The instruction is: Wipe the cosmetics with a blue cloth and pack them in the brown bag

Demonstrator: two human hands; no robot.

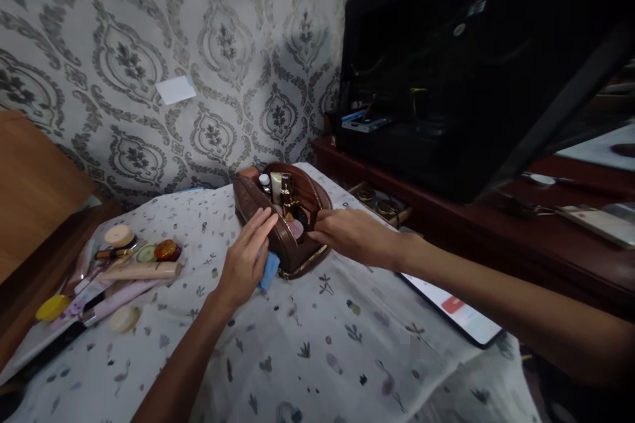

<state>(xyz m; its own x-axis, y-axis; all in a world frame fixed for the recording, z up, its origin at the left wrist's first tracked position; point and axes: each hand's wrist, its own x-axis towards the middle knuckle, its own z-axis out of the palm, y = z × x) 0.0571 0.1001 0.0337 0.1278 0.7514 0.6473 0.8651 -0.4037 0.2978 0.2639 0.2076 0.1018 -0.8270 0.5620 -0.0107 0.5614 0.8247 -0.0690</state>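
A brown makeup bag point(258, 211) stands unzipped on the patterned sheet. Inside it are a white-capped bottle point(264, 181), a pale tube point(276, 186), a dark bottle with gold trim point(286, 189) and a pink item point(296, 228). My left hand point(245, 254) rests with straight fingers along the bag's near left side. A blue cloth point(268, 269) pokes out beside that thumb; whether the hand grips it is unclear. At the bag's right rim, my right hand point(347, 234) has its fingers curled and pinched on the edge. Its fingertips are partly hidden.
To the left lie several cosmetics, among them a beige tube point(143, 270), a round compact point(119, 235) and a yellow item point(53, 308). A tablet point(471, 324) with a lit screen lies under my right forearm. A large black screen point(446, 79) stands on the reddish-brown desk point(337, 160).
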